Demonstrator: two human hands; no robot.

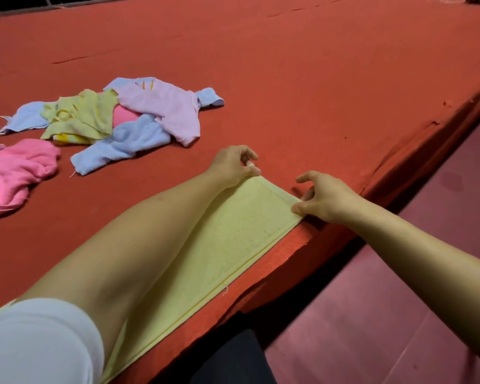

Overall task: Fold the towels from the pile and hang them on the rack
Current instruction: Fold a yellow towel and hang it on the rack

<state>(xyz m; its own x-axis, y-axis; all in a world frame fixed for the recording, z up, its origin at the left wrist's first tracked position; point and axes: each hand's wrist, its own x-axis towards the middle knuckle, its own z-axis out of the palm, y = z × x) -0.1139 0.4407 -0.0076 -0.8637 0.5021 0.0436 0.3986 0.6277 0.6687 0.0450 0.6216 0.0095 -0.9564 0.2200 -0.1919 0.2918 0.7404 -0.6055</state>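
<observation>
2 hands (pixel 234 166) (pixel 323 198) pinch yellow towel's (pixel 233 245) far corners, seemingly folded.

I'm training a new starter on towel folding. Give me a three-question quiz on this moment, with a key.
1. True or false: both hands pinch corners of the yellow towel.
2. Where does the yellow towel lie? A) on top of the pile B) along the near edge of the red table C) on the floor
3. Fill in: the crumpled towel lying apart, left of the pile, is ____ in colour.

Key:
1. True: the left hand pinches the far corner and the right hand the corner at the table edge.
2. B, along the edge of the red table.
3. Pink: the pink towel.
</observation>
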